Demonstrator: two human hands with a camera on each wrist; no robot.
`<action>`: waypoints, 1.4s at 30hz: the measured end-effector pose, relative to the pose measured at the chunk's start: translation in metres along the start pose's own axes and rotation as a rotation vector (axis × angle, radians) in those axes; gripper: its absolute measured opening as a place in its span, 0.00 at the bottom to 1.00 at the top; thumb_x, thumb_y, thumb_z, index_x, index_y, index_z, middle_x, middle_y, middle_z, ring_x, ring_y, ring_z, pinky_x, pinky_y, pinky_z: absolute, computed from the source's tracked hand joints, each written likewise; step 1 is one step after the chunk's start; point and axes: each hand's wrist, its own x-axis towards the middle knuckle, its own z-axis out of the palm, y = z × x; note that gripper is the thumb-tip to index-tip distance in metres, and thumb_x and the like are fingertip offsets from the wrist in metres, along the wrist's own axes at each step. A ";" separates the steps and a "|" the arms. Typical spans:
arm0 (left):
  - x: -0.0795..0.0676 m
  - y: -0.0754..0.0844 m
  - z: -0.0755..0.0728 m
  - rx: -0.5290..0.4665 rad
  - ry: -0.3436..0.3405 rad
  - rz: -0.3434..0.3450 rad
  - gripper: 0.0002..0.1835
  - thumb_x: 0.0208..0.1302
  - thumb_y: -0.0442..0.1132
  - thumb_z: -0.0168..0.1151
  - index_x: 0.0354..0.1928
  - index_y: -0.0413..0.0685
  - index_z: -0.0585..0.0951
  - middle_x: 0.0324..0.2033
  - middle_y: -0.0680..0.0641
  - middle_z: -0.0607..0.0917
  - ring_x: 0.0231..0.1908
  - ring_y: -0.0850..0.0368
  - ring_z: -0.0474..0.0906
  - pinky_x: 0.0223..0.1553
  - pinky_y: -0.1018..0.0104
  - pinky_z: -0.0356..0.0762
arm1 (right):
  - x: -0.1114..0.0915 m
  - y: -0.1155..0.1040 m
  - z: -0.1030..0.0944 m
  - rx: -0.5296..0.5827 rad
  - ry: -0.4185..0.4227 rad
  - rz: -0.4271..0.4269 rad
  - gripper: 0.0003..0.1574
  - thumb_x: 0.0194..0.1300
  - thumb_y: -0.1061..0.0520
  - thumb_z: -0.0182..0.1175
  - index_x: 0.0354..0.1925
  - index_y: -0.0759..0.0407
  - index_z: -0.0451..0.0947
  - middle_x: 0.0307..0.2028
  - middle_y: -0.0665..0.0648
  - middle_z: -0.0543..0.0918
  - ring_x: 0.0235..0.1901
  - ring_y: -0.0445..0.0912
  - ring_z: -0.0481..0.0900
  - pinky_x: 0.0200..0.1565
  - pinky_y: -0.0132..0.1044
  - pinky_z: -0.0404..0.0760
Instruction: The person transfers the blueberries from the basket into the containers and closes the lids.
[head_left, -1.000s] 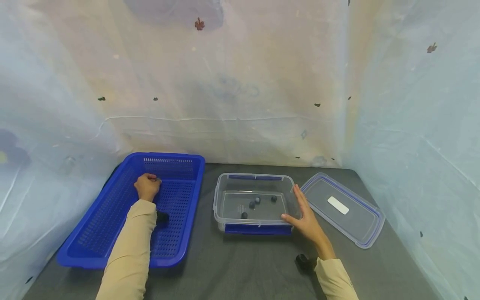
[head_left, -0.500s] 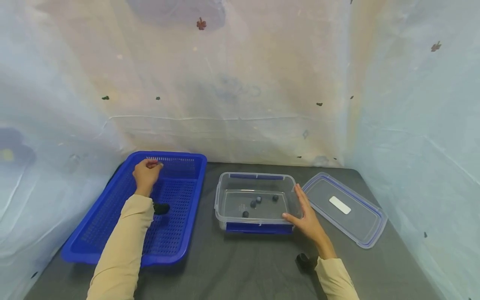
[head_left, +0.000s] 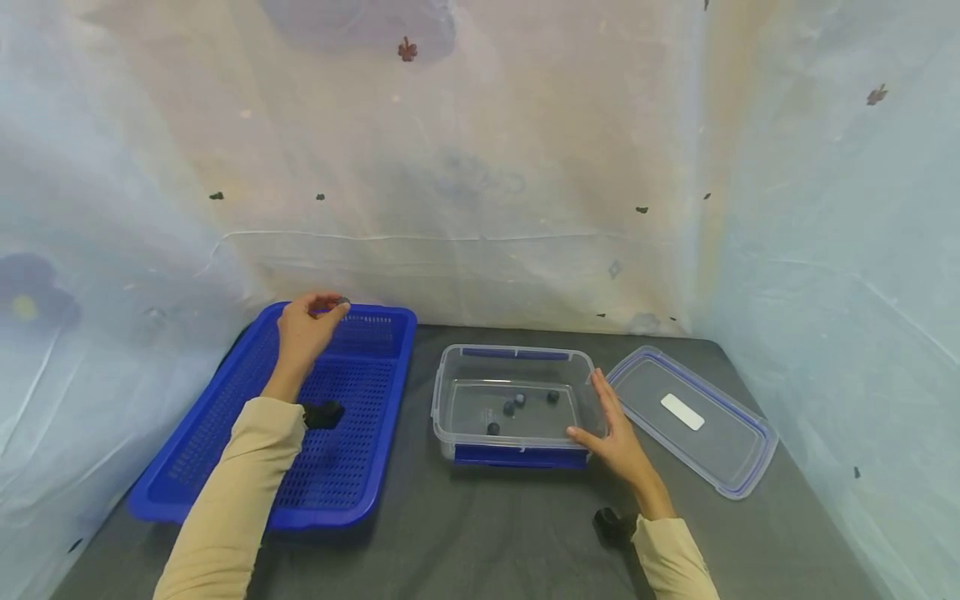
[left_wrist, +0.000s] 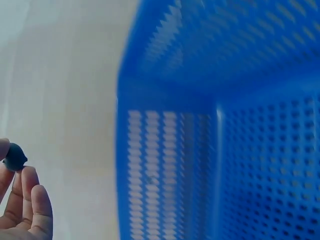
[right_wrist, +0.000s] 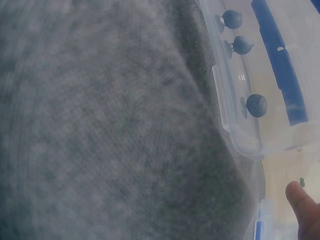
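In the head view my left hand point(head_left: 307, 329) is raised over the far rim of the blue plastic basket point(head_left: 408, 367). Between thumb and fingertips it pinches a small, dark, round blueberry point(left_wrist: 15, 157), seen most clearly in the left wrist view. My right hand point(head_left: 618, 437) rests with straight fingers along the right side of a clear plastic food container point(head_left: 517, 442), its thumb at the front rim. Several blueberries point(head_left: 520, 400) lie apart on the container floor. The right wrist view catches some of them through the clear wall, with one finger point(right_wrist: 300, 202) at the lower right.
A clear lid point(head_left: 712, 442) with a blue seal and a white label lies on the grey tabletop point(head_left: 480, 533), right of the container. Printed plastic sheeting point(head_left: 480, 167) hangs behind the table and at both sides. Black wrist cameras point(head_left: 324, 414) sit on my wrists.
My left hand has risen from inside the basket to above its far rim, then moved slightly right, holding the blueberry throughout. My right hand has stayed on the container.
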 end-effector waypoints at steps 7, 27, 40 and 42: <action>-0.020 0.027 0.009 -0.098 -0.096 0.151 0.18 0.67 0.43 0.63 0.51 0.37 0.81 0.45 0.39 0.83 0.44 0.45 0.79 0.43 0.60 0.74 | -0.001 -0.011 -0.001 0.006 -0.016 0.007 0.58 0.54 0.65 0.68 0.73 0.71 0.45 0.73 0.70 0.43 0.71 0.67 0.41 0.61 0.71 0.47; -0.080 0.078 0.075 -0.226 -0.237 0.379 0.09 0.62 0.37 0.68 0.42 0.41 0.84 0.33 0.48 0.85 0.33 0.56 0.81 0.35 0.63 0.79 | 0.003 0.025 0.002 -0.024 0.004 -0.012 0.59 0.56 0.61 0.69 0.76 0.61 0.45 0.75 0.62 0.43 0.72 0.62 0.41 0.62 0.70 0.48; -0.119 0.077 0.147 -0.274 -0.263 0.361 0.10 0.59 0.34 0.70 0.41 0.38 0.83 0.33 0.47 0.84 0.31 0.58 0.80 0.34 0.69 0.79 | 0.003 0.001 -0.001 -0.009 -0.007 -0.003 0.58 0.54 0.64 0.69 0.73 0.71 0.46 0.73 0.71 0.43 0.70 0.68 0.41 0.61 0.72 0.46; -0.120 0.074 0.154 -0.254 -0.257 0.361 0.10 0.59 0.34 0.70 0.40 0.36 0.83 0.33 0.46 0.84 0.31 0.56 0.81 0.34 0.68 0.79 | 0.003 -0.008 -0.001 -0.003 -0.011 -0.003 0.58 0.54 0.65 0.68 0.73 0.72 0.46 0.72 0.74 0.43 0.70 0.70 0.41 0.60 0.72 0.46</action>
